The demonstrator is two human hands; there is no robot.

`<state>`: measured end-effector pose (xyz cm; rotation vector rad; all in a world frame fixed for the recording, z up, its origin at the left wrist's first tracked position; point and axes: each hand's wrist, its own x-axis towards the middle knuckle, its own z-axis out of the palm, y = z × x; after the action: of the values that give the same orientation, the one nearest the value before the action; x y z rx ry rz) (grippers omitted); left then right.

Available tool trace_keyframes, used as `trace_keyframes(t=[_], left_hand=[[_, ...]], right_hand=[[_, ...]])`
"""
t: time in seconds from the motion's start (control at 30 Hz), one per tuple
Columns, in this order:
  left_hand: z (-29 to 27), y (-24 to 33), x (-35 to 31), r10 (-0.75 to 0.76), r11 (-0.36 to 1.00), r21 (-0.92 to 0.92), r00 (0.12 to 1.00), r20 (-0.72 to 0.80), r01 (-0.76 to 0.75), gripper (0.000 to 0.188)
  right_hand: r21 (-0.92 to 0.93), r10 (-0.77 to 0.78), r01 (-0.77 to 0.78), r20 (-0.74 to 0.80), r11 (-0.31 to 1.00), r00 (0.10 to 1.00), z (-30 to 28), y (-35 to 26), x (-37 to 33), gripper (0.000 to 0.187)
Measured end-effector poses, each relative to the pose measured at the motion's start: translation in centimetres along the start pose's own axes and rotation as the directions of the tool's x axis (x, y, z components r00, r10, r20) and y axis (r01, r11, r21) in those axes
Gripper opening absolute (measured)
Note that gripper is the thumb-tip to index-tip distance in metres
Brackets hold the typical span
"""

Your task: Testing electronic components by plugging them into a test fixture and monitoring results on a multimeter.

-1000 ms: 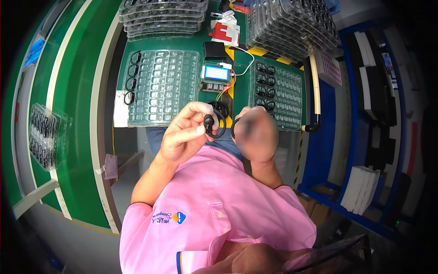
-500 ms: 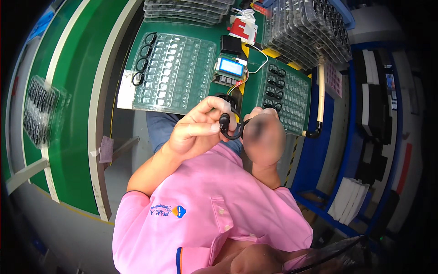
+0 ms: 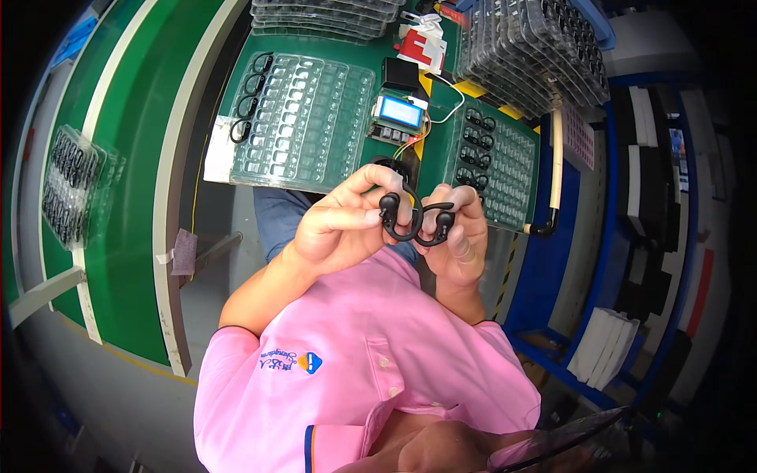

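Note:
My left hand (image 3: 339, 221) pinches a black ear-hook earphone (image 3: 390, 206) between thumb and fingers. Another black ear-hook earphone (image 3: 444, 224) is gripped in the fingers of my right hand (image 3: 461, 244). Both are raised in front of my chest, side by side, and their curved hooks meet or overlap in the middle. Just beyond the hands, on the green bench, sits a small circuit board with a lit screen (image 3: 399, 112), its coloured wires running toward a dark round part (image 3: 392, 164) that my left fingers partly hide.
On the bench, a clear tray (image 3: 315, 118) at left holds black earphones in one column; a second tray (image 3: 505, 158) at right holds several more. Stacked filled trays (image 3: 536, 55) rise at the back right, others (image 3: 327, 20) at the back left. A pale post (image 3: 557, 158) edges the right side.
The right hand has turned slightly, and its earphone now shows clearly beside the left one; before, that area was blurred. My left hand has hardly moved.

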<state>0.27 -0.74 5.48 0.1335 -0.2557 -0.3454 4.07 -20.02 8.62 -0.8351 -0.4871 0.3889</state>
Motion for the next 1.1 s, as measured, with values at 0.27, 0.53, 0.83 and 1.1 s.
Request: trace_keyframes(t=[0.27, 0.53, 0.83, 1.1], left_hand=[[0.0, -1.2, 1.4, 0.071, 0.988, 0.138, 0.997, -0.017, -0.068, 0.040], [-3.8, 0.1, 3.4, 0.322, 0.415, 0.882, 0.871, -0.370, 0.221, 0.037], [-6.3, -2.9, 16.3, 0.250, -0.197, 0.973, 0.966, -0.069, 0.121, 0.032], [-10.8, -8.6, 26.4, 0.017, -0.471, 0.870, 0.985, 0.174, -0.146, 0.033]], right_hand=[[-0.235, 0.007, -0.036, -0.121, 0.971, 0.993, -2.2, -0.4, -0.9, 0.025], [-0.936, -0.532, -0.226, -0.340, 0.268, 0.775, -19.3, -5.7, 0.3, 0.029], [-0.934, -0.533, -0.338, -0.229, -0.116, 0.815, -33.0, -9.3, 2.3, 0.022], [-0.931, -0.622, -0.323, -0.154, -0.168, 0.768, -34.4, -7.0, 2.3, 0.017]])
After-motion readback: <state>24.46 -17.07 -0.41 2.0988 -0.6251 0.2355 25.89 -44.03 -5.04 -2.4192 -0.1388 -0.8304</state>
